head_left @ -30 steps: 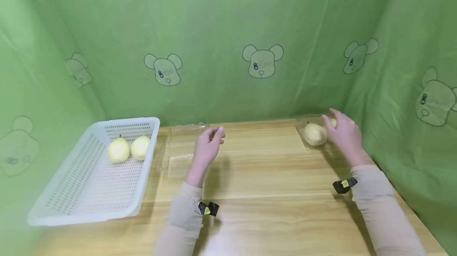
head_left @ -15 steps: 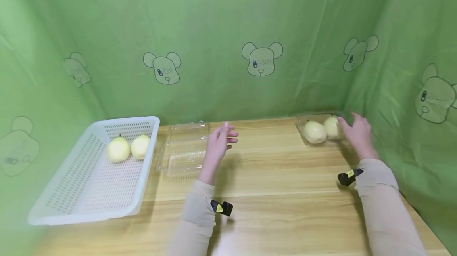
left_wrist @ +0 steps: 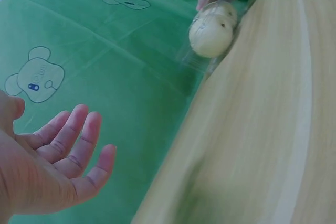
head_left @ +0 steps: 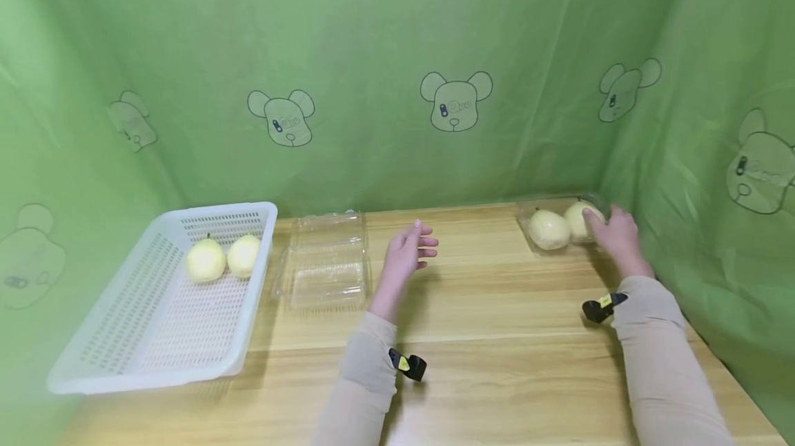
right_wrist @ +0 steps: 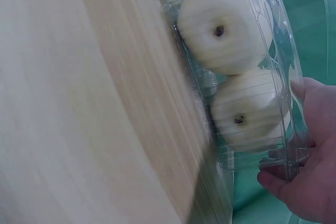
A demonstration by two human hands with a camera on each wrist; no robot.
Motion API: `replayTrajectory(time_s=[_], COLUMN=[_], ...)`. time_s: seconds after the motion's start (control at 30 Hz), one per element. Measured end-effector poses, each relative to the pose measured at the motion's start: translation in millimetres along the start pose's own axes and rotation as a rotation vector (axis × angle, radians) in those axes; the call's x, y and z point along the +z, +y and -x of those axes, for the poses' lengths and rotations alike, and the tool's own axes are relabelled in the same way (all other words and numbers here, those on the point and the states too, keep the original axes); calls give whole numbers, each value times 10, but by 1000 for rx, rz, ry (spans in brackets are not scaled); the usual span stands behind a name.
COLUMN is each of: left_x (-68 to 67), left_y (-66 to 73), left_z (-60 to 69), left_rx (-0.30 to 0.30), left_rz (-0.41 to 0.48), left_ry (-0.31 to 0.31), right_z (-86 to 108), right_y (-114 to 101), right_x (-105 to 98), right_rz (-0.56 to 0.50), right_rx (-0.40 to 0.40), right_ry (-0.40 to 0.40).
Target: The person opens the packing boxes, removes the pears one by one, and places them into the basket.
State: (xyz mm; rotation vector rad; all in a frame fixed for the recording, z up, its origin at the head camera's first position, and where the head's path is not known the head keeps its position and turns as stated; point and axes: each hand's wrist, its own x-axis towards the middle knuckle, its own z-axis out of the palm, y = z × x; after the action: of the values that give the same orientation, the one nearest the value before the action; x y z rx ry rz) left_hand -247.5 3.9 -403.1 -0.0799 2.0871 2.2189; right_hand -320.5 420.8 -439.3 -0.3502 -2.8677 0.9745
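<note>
Two pale yellow pears (right_wrist: 226, 27) lie side by side inside a clear plastic clamshell box (head_left: 528, 242) at the far right of the table. My right hand (head_left: 621, 235) holds the right end of this box; in the right wrist view the thumb lies on its top side and the fingers (right_wrist: 273, 182) curl beneath its end. Over the middle of the table hovers my left hand (head_left: 404, 253), fingers loosely spread and holding nothing. To its left lies another clear plastic box (head_left: 326, 280), unfolded and with nothing visible inside.
A white perforated basket (head_left: 239, 335) stands at the left with two more pears (head_left: 206, 261) near its back right corner. Green cloth (head_left: 373, 32) with bear-head prints hangs behind and at both sides of the wooden table (head_left: 484, 308).
My left hand has moved right, away from the unfolded box, and its fingers have spread. My right hand has drawn from above the pears to the right end of their box and gripped it.
</note>
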Motion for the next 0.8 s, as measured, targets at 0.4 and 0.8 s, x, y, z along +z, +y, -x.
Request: replayTrajectory(time_s=[0.4,0.8], left_x=[100,219], left_y=[-137,-306], left_z=[-50,-36], left_rx=[-45,-62], left_rz=[27,28], left_ry=[-26,-57], right_z=[118,250], right_y=[-121,-305], right_x=[70,241], right_rz=[43,147], right_rx=[-9,-109], right_ry=[-37,8])
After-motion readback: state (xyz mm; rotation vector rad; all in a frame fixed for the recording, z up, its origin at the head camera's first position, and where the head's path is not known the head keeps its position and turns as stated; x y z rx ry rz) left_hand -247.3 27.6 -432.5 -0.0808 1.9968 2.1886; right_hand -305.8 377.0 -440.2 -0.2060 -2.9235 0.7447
